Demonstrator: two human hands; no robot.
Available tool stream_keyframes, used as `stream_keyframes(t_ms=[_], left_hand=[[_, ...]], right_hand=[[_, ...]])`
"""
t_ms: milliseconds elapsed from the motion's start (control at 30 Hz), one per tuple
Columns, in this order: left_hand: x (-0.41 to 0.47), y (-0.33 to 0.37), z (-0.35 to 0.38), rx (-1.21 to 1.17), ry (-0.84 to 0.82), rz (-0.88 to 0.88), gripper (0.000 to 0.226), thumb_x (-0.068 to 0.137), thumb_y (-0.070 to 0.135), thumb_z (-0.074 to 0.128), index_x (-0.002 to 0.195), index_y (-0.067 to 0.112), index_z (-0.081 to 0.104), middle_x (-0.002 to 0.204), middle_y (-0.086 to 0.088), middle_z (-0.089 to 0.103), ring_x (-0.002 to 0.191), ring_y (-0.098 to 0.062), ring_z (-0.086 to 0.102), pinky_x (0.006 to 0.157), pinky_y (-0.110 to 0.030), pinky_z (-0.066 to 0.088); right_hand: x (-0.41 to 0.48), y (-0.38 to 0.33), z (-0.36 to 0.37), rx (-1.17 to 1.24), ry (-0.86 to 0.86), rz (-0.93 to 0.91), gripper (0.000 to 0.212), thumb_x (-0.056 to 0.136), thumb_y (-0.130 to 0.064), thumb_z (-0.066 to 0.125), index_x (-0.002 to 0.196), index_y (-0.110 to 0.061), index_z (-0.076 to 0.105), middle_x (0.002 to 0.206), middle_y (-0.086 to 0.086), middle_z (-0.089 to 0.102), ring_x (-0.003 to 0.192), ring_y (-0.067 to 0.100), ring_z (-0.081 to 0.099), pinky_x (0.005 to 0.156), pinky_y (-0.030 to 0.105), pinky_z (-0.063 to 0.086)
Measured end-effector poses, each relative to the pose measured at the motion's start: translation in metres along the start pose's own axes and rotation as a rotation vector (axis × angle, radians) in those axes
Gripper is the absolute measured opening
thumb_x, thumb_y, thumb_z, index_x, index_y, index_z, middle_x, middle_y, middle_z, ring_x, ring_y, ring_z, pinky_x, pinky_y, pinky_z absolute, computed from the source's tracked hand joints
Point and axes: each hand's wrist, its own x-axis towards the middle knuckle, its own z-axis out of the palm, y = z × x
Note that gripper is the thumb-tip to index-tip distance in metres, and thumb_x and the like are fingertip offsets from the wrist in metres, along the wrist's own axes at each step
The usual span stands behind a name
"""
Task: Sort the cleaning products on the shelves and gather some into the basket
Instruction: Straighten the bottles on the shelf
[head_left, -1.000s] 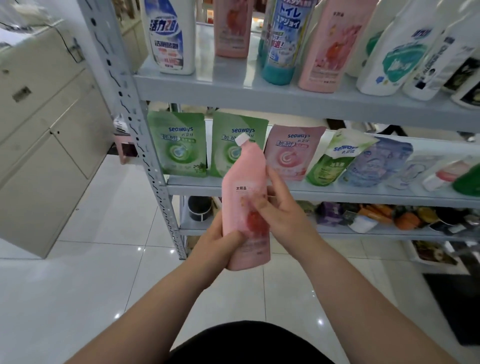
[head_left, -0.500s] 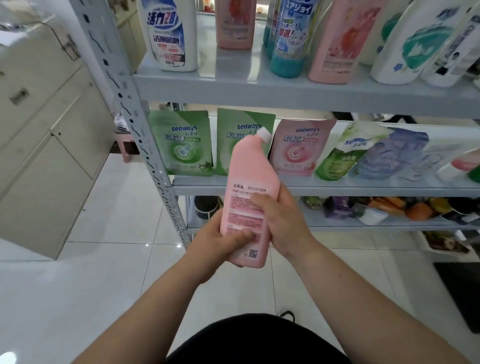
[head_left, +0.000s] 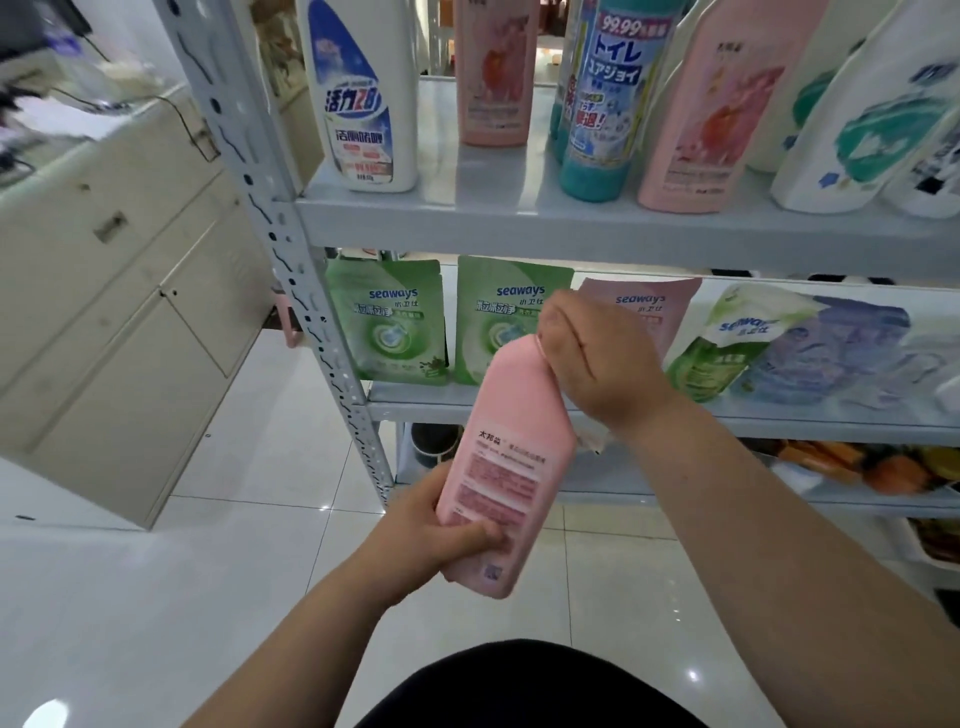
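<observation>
One cream cabinet (head_left: 119, 322) fills the far left, and a strip of open white floor (head_left: 156, 597) lies between it and the grey shelf post (head_left: 291, 291). Right of the post, the left hand (head_left: 436, 530) grips the base of the pink bottle (head_left: 511, 467), thumb across the back label and fingers curled behind. The bottle hangs in the air in front of the middle shelf (head_left: 410, 408), touching no shelf, its neck tipped up and slightly right. The right hand (head_left: 587, 358) is closed round the neck and hides the cap. Behind them stand a green pouch (head_left: 389, 327), a second green pouch (head_left: 493, 317) and a pink pouch (head_left: 644, 312); further right a tipped pouch (head_left: 727, 343) leans over. On the upper shelf (head_left: 519, 228), a white bottle (head_left: 363, 104) and a teal can (head_left: 608, 104) stand near the front edge, with bare room between them.
</observation>
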Motion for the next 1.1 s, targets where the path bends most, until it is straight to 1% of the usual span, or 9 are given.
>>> stream_keyframes(t_ms=[100, 300, 400, 467, 633, 700, 833, 967, 1100], left_hand=[[-0.005, 0.004, -0.004, -0.076, -0.028, -0.016, 0.059, 0.064, 0.048, 0.093, 0.115, 0.03, 0.069, 0.111, -0.012, 0.076, 0.097, -0.034, 0.075, 0.07, -0.042, 0.062], [-0.008, 0.015, -0.005, -0.022, 0.197, 0.05, 0.044, 0.074, 0.042, 0.084, 0.114, 0.048, 0.066, 0.107, 0.003, 0.076, 0.091, -0.023, 0.076, 0.058, -0.042, 0.062], [-0.006, 0.016, -0.003, -0.036, 0.401, 0.151, 0.045, 0.085, 0.021, 0.082, 0.103, 0.059, 0.067, 0.098, 0.01, 0.074, 0.083, -0.013, 0.075, 0.057, -0.034, 0.063], [-0.008, 0.014, -0.001, 0.173, 0.483, 0.238, 0.056, 0.087, 0.006, 0.076, 0.113, 0.054, 0.065, 0.101, 0.014, 0.07, 0.09, -0.008, 0.07, 0.065, -0.022, 0.059], [-0.017, 0.014, 0.005, 0.388, 0.414, 0.334, 0.08, 0.086, 0.043, 0.07, 0.156, 0.034, 0.033, 0.136, 0.024, 0.03, 0.129, 0.011, 0.038, 0.096, -0.013, 0.048], [-0.018, 0.028, -0.006, 0.231, 0.406, 0.231, 0.086, 0.076, 0.061, 0.065, 0.154, 0.039, 0.036, 0.135, 0.021, 0.041, 0.126, 0.001, 0.051, 0.098, -0.026, 0.052], [-0.012, 0.047, -0.023, -0.175, 0.22, 0.136, 0.036, 0.086, 0.036, 0.071, 0.121, 0.033, 0.067, 0.113, -0.006, 0.075, 0.101, -0.028, 0.075, 0.078, -0.044, 0.063], [0.001, 0.07, -0.024, -0.073, 0.237, 0.272, 0.044, 0.088, 0.034, 0.068, 0.131, 0.028, 0.06, 0.114, -0.001, 0.075, 0.103, -0.024, 0.074, 0.08, -0.043, 0.064], [0.034, 0.115, -0.017, 0.044, 0.18, 0.325, 0.03, 0.091, 0.059, 0.05, 0.118, 0.06, 0.062, 0.114, 0.018, 0.071, 0.107, -0.005, 0.068, 0.082, -0.023, 0.057]], right_hand=[[0.008, 0.003, 0.001, -0.127, 0.043, -0.148, 0.036, 0.102, -0.026, 0.035, 0.075, -0.011, 0.053, 0.06, 0.0, 0.045, 0.051, 0.019, 0.033, 0.051, 0.034, 0.021], [0.015, -0.014, 0.03, 0.235, -0.084, 0.477, 0.037, 0.109, -0.048, 0.038, 0.095, -0.023, 0.06, 0.083, -0.01, 0.059, 0.079, 0.011, 0.056, 0.073, 0.034, 0.041], [-0.005, -0.038, 0.05, 0.463, -0.183, 0.576, 0.068, 0.089, -0.078, 0.045, 0.142, -0.036, 0.044, 0.107, -0.025, 0.059, 0.091, -0.016, 0.059, 0.073, 0.006, 0.043], [-0.021, -0.052, 0.074, 0.636, -0.252, 0.624, 0.067, 0.077, -0.077, 0.059, 0.136, -0.058, 0.032, 0.102, -0.033, 0.059, 0.086, -0.025, 0.059, 0.063, -0.003, 0.042], [-0.029, -0.053, 0.085, 0.888, 0.033, 0.76, 0.04, 0.067, -0.057, 0.072, 0.106, -0.05, 0.068, 0.094, -0.019, 0.075, 0.086, 0.005, 0.073, 0.069, 0.022, 0.056], [-0.025, -0.05, 0.079, 1.014, 0.107, 0.752, 0.028, 0.071, -0.047, 0.078, 0.098, -0.041, 0.073, 0.093, -0.001, 0.078, 0.085, 0.019, 0.077, 0.069, 0.035, 0.06], [-0.015, -0.055, 0.072, 1.103, 0.188, 0.703, 0.032, 0.077, -0.044, 0.085, 0.105, -0.038, 0.07, 0.104, 0.006, 0.078, 0.091, 0.026, 0.077, 0.071, 0.042, 0.062], [0.001, -0.054, 0.049, 1.089, 0.176, 0.666, 0.052, 0.069, -0.057, 0.089, 0.112, -0.039, 0.067, 0.114, 0.003, 0.075, 0.103, 0.024, 0.075, 0.08, 0.045, 0.061], [0.03, -0.042, 0.004, 1.075, 0.298, 0.563, 0.049, 0.075, -0.05, 0.089, 0.117, -0.041, 0.067, 0.12, 0.004, 0.074, 0.112, 0.028, 0.072, 0.085, 0.047, 0.061]])
